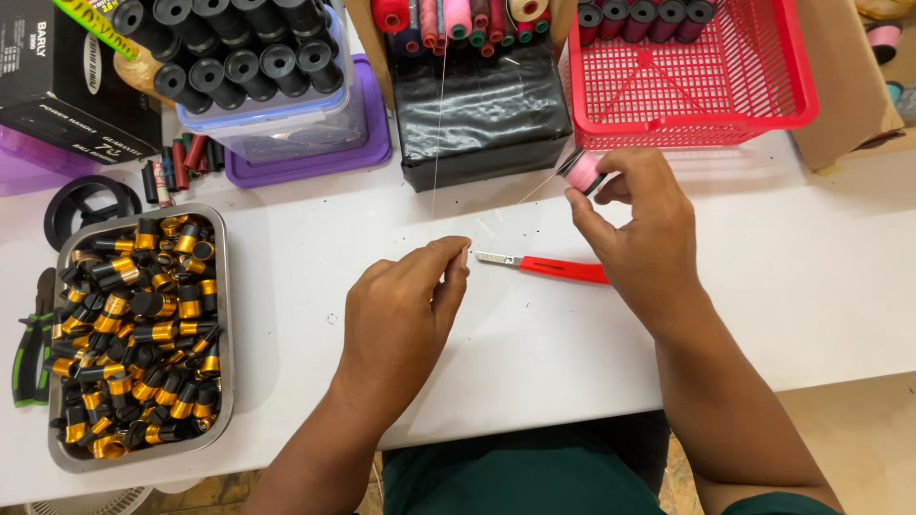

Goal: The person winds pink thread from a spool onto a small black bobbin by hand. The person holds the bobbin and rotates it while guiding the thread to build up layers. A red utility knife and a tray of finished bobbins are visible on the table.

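Left hand [401, 305] pinches thread [436, 143] end, right hand [639, 229] grips pink bobbin [580, 172]; winding looks barely begun, tray [221, 315] w/ spools full

1. Both forearms are being shown bare from the elbow down; no sleeves are being worn over them.
2. No watch, bracelet or ring is being worn on the left hand [401, 305] or the right hand [639, 238].
3. No gloves are being worn; the fingers [456, 262] are being left uncovered, with short nails.
4. A dark green garment is being worn, seen at the lower edge of the view below the table [763, 277] edge.
5. A strip of the same green cloth is being shown at the right upper arm, in the bottom right corner.
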